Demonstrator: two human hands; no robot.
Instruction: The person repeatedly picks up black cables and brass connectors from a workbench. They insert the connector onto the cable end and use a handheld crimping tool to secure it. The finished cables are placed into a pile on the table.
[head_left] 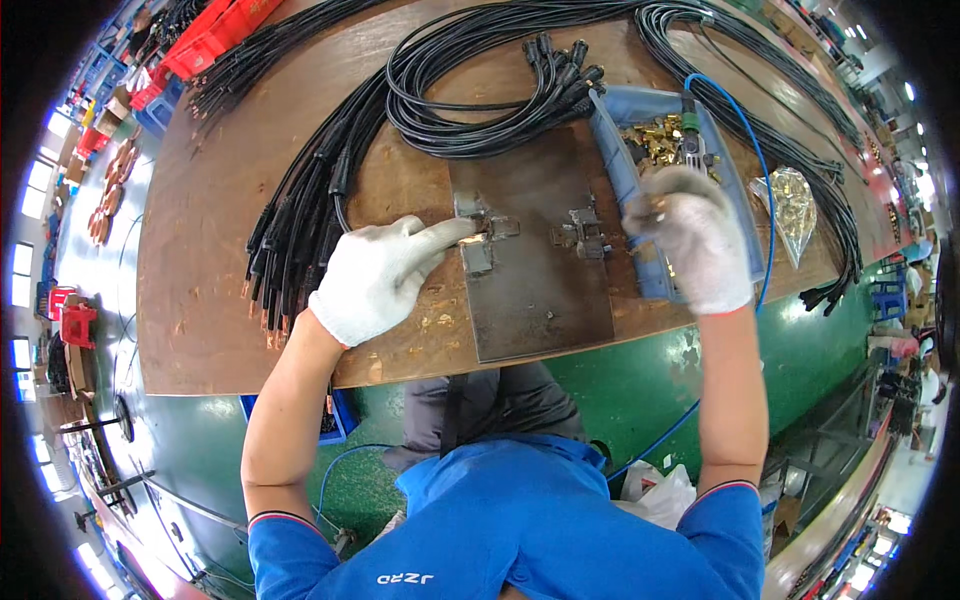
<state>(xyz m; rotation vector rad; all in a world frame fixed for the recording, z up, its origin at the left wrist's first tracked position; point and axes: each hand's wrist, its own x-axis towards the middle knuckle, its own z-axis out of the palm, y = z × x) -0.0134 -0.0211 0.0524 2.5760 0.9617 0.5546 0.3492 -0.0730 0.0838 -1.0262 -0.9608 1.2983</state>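
My left hand [385, 275], in a white glove, rests on the wooden bench with its fingers stretched onto the left metal clamp fixture [478, 232] on a dark steel plate [535, 290]. A small brass piece seems to sit at the fingertips. My right hand [690, 240], also gloved, hovers over the blue tray [625, 170] of brass fittings [655, 140]; its fingers are curled and blurred, and I cannot see what they hold. A second clamp fixture [585, 235] sits between my hands.
Coiled black cables [470, 90] lie behind the plate, and a bundle of cable ends [290, 240] fans out at left. A clear bag of brass parts [795, 205] lies at right beside a blue air hose [765, 210]. Red bins [205, 35] stand far left.
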